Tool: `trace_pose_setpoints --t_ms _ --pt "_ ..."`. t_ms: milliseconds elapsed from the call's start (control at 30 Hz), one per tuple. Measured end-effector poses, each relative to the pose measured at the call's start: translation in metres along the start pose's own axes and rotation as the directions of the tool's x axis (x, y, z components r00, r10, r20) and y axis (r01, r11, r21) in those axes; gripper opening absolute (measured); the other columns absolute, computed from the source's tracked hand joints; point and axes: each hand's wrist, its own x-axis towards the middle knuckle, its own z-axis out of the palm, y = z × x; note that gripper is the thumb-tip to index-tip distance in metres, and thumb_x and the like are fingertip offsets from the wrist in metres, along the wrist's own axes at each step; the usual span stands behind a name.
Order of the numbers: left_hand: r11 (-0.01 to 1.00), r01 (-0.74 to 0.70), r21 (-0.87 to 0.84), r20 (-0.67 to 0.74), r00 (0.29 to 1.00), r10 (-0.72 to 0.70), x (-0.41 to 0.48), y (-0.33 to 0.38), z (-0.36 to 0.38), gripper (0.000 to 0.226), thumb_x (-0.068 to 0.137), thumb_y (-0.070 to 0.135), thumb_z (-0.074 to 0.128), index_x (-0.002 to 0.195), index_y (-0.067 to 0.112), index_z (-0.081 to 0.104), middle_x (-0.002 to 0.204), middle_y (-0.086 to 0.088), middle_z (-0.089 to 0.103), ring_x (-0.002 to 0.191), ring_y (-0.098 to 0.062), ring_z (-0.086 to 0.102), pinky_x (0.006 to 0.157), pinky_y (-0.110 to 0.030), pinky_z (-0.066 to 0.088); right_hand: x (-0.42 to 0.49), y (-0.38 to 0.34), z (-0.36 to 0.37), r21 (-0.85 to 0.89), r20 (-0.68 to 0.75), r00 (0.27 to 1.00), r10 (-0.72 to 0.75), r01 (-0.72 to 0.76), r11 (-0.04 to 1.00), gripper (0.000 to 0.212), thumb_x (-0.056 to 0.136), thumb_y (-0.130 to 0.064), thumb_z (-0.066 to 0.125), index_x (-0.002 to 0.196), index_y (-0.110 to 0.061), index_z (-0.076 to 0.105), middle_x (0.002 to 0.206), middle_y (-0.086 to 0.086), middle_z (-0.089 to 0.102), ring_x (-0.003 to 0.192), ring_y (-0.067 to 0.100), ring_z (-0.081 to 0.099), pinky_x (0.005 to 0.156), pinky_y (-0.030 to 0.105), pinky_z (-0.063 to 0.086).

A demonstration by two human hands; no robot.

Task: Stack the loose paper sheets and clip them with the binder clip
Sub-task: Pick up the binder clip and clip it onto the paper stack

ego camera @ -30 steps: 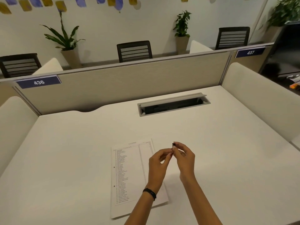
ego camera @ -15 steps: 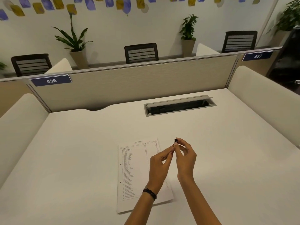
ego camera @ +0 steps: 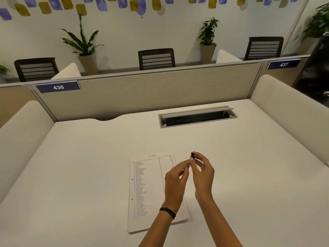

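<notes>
**The small clip is in my fingers, the papers wait below**

I pinch the binder clip [ego camera: 192,154] with the fingertips of my right hand [ego camera: 203,173]. My left hand [ego camera: 176,184] is closed to a pinch just beside it, at its lower end; I cannot tell if it really touches the clip. The clip is small, light and stiff, and I think its spring is strong, so I should press on the two wire handles. The paper sheets [ego camera: 149,189] lie flat on the desk [ego camera: 85,172], under and left of my hands. They are thin and soft, and can slide easily.
</notes>
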Motion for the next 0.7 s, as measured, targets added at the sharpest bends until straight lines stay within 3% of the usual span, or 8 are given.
trace_pose_setpoints --t_ms 133,233,333,533,700 --pt "0.994 -0.063 0.087 0.010 0.998 0.063 0.003 -0.005 -0.004 0.025 0.088 0.005 0.057 0.110 0.012 0.066 0.103 0.006 0.068 0.094 0.003 0.062 0.081 -0.006 0.049 0.000 -0.001 0.002 -0.021 0.047 0.998 0.030 -0.029 0.999 0.029 0.085 -0.007 0.062 0.107 -0.026 0.061 0.109 -0.004 0.065 0.102 0.010 0.062 0.067 0.008 0.051" --pt "0.967 -0.164 0.193 0.021 0.986 0.164 0.005 -0.010 -0.007 0.024 0.086 0.002 0.060 0.109 0.004 0.065 0.103 -0.009 0.071 0.094 -0.012 0.065 0.085 -0.018 0.052 0.000 -0.002 0.004 -0.073 0.076 0.997 0.021 -0.015 0.997 0.033 0.084 -0.006 0.062 0.113 -0.023 0.059 0.113 -0.002 0.064 0.103 0.009 0.060 0.072 0.009 0.047" --pt "0.937 -0.232 0.261 0.038 0.972 0.230 0.009 -0.012 -0.011 0.024 0.081 -0.002 0.063 0.105 0.000 0.066 0.100 -0.013 0.072 0.092 -0.020 0.068 0.085 -0.023 0.053 0.000 -0.001 0.007 -0.109 0.103 0.994 0.025 -0.013 0.994 0.037 0.086 -0.005 0.060 0.121 -0.018 0.057 0.118 0.001 0.063 0.105 0.011 0.060 0.078 0.013 0.048" --pt "0.928 -0.261 0.266 0.033 0.965 0.261 0.017 -0.013 -0.016 0.022 0.081 0.001 0.066 0.102 0.001 0.066 0.097 -0.012 0.072 0.086 -0.019 0.069 0.079 -0.022 0.056 0.005 -0.005 0.008 -0.175 0.217 0.976 0.015 0.023 0.984 0.045 0.088 -0.007 0.057 0.130 -0.019 0.049 0.117 -0.004 0.060 0.100 0.005 0.059 0.065 0.002 0.048" --pt "0.954 -0.202 0.222 -0.026 0.977 0.212 0.019 -0.015 -0.016 0.019 0.083 0.004 0.065 0.102 0.003 0.066 0.096 -0.010 0.072 0.085 -0.009 0.065 0.079 -0.010 0.050 0.009 -0.007 0.008 -0.239 0.240 0.970 0.029 0.030 0.971 0.043 0.085 -0.014 0.063 0.126 -0.020 0.052 0.111 -0.011 0.058 0.091 -0.002 0.058 0.061 -0.002 0.044"
